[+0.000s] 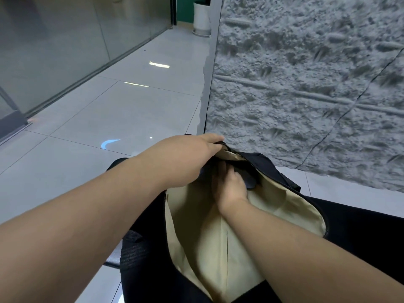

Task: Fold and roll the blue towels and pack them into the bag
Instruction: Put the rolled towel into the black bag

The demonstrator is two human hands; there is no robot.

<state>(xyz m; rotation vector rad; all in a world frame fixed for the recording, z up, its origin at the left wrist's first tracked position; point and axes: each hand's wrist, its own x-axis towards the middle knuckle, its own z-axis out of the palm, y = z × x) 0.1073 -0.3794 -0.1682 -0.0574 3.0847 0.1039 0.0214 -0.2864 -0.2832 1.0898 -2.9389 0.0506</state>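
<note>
A black bag (354, 226) with a cream lining (196, 237) lies open on the floor at the bottom centre. My left hand (185, 158) grips the far rim of the bag's opening and holds it up. My right hand (227, 184) reaches deep inside the bag, with its fingers on a dark blue towel (249, 178) tucked at the far end. Most of that towel is hidden by the hand and the bag's rim.
Glossy grey floor tiles (109, 117) stretch to the left and ahead. A rough grey textured wall panel (306, 84) rises just right of the bag. Glass partitions (54, 51) line the left side. A white cylindrical stand (201, 18) sits far back.
</note>
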